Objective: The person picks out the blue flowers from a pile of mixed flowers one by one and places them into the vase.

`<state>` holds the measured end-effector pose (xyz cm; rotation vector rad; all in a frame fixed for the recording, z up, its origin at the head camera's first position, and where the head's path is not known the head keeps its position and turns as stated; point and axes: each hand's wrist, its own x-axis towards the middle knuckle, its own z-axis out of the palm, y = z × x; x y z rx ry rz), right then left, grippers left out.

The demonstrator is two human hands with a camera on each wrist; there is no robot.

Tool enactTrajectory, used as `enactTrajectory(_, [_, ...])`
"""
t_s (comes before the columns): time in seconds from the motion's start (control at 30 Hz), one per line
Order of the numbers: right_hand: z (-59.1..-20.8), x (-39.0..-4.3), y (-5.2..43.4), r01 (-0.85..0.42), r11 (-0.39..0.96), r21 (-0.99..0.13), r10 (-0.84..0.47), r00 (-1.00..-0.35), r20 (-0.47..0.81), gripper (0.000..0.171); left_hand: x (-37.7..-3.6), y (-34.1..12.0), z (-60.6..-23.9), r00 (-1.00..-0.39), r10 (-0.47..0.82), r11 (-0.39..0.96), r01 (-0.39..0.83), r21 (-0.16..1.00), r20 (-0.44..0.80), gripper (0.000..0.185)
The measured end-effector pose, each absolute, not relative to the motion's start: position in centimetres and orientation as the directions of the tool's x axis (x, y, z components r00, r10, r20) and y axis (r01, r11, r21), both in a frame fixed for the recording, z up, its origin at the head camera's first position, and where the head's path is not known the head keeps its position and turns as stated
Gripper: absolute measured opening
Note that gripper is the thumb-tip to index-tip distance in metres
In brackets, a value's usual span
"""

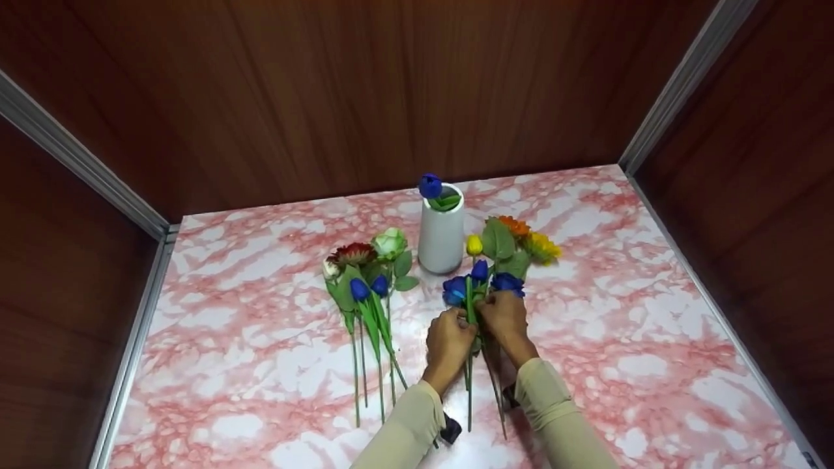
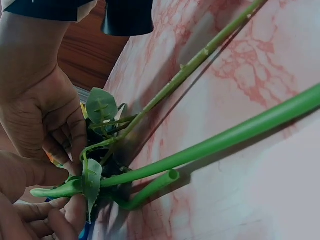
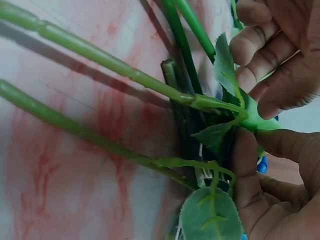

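Note:
My left hand [image 1: 451, 340] pinches the green leaf and stem of a tulip [image 2: 210, 152] between thumb and fingers. Close against it, my right hand [image 1: 505, 317] has thumb and forefinger together at the bright green leaf [image 3: 257, 120] of that tulip. Around both hands lie a blue tulip head [image 1: 479, 270], a blue rose [image 1: 455, 291] on the left and another blue rose [image 1: 507, 283] beyond the right knuckles. Rose stems with small serrated leaves [image 3: 212, 215] run beneath the fingers. Partly hidden by the hands are the lower blooms and leaf bases.
Behind the hands stands a white vase [image 1: 442, 234] holding a blue flower [image 1: 430, 185]. Left lies a bunch with a dark red flower [image 1: 353, 253], a pale green rose [image 1: 389, 243] and blue tulips [image 1: 359, 289]. A yellow tulip [image 1: 474, 245], orange flower [image 1: 515, 226] and yellow flower [image 1: 543, 248] lie right.

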<state>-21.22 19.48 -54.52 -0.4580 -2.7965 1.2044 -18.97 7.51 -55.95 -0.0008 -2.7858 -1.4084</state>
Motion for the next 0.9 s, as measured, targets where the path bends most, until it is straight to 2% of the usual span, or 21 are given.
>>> enactTrajectory(0.17, [-54.5, -21.3, 19.5, 0.257, 0.644, -0.721, 0.292, -0.953, -0.079, 0.016, -19.2, 7.6, -56.0, -0.999, -0.006, 0.62, 0.023, 0.785, 0.034, 0.018])
enactTrajectory(0.33, [-54.0, -21.4, 19.5, 0.289, 0.561, -0.776, 0.294, -0.946, -0.14, 0.014, -19.3, 7.5, -55.6, -1.0, 0.006, 0.605, 0.024, 0.796, 0.026, 0.011])
enactTrajectory(0.6, [-52.8, -21.1, 19.3, 0.288, 0.385, -0.877, 0.287, -0.94, -0.182, 0.012, -19.4, 7.3, -54.5, -0.999, 0.02, 0.55, 0.045, 0.834, 0.041, 0.012])
enactTrajectory(0.9, [-51.3, -21.0, 19.2, 0.26, 0.317, -0.912, 0.267, -0.947, -0.177, 0.012, -19.7, 7.1, -53.4, -0.995, -0.013, 0.459, 0.085, 0.884, 0.103, 0.008])
